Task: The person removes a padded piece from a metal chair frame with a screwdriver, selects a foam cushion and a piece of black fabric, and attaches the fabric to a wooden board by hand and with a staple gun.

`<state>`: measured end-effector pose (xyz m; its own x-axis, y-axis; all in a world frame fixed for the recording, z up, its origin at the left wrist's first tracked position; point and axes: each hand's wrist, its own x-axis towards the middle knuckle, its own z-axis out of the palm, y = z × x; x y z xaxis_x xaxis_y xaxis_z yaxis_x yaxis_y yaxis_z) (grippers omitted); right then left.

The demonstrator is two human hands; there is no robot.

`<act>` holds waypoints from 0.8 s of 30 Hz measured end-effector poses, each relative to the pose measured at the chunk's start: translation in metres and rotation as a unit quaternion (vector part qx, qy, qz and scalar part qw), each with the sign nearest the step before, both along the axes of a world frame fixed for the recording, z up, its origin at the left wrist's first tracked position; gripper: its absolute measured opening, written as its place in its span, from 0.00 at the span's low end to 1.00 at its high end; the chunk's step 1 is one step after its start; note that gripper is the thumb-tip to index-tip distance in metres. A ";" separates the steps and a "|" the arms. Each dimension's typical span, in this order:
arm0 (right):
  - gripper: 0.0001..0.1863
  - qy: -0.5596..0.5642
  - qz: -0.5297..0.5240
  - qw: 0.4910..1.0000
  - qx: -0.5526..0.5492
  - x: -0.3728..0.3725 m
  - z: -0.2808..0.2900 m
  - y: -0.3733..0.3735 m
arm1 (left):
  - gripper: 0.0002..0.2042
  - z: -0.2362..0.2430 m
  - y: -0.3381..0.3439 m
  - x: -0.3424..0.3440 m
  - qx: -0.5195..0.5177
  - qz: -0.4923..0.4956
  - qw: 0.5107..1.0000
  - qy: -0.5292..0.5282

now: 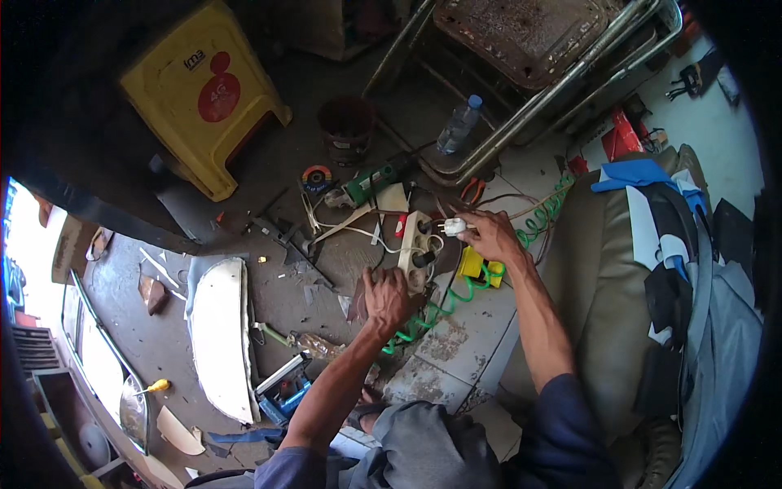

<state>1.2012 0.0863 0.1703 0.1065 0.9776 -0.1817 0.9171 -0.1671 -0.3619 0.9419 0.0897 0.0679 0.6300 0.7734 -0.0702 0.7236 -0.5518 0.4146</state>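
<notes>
My right hand (491,235) pinches a white plug (453,227), its pins pointing left toward the upper end of a cream power strip (415,244). Dark plugs sit in the strip, and a thin white cable loops beside it. My left hand (384,297) is at the strip's lower end, fingers bent and slightly apart; I cannot tell if it touches the strip. A yellow object (470,263) and a coiled green hose (446,310) lie beside the strip, and a green power tool (366,186) lies above it.
A yellow plastic stool (183,90), dark bucket (346,130), water bottle (458,130) and rusty metal-framed chair (521,41) stand at the back. A padded seat (603,310) fills the right. A white curved panel (220,334), blue staple gun (285,391) and scattered scraps lie at left.
</notes>
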 end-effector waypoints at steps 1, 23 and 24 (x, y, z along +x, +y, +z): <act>0.28 -0.063 0.015 0.998 0.012 0.012 -0.013 -0.004 | 0.30 0.009 0.003 0.018 0.011 -0.013 1.000 -0.005; 0.21 -0.139 0.031 0.964 -0.223 0.004 -0.050 0.067 | 0.19 -0.054 -0.025 0.112 -0.134 -0.038 0.990 0.002; 0.22 -0.140 0.034 0.964 -0.221 0.006 -0.051 0.069 | 0.19 -0.055 -0.025 0.114 -0.142 -0.032 0.989 0.004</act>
<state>1.2072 0.1553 0.1190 0.1509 0.8172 -0.5562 0.9828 -0.1846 -0.0045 1.0560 0.0648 0.0131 0.6759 0.6802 -0.2838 0.6946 -0.4590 0.5539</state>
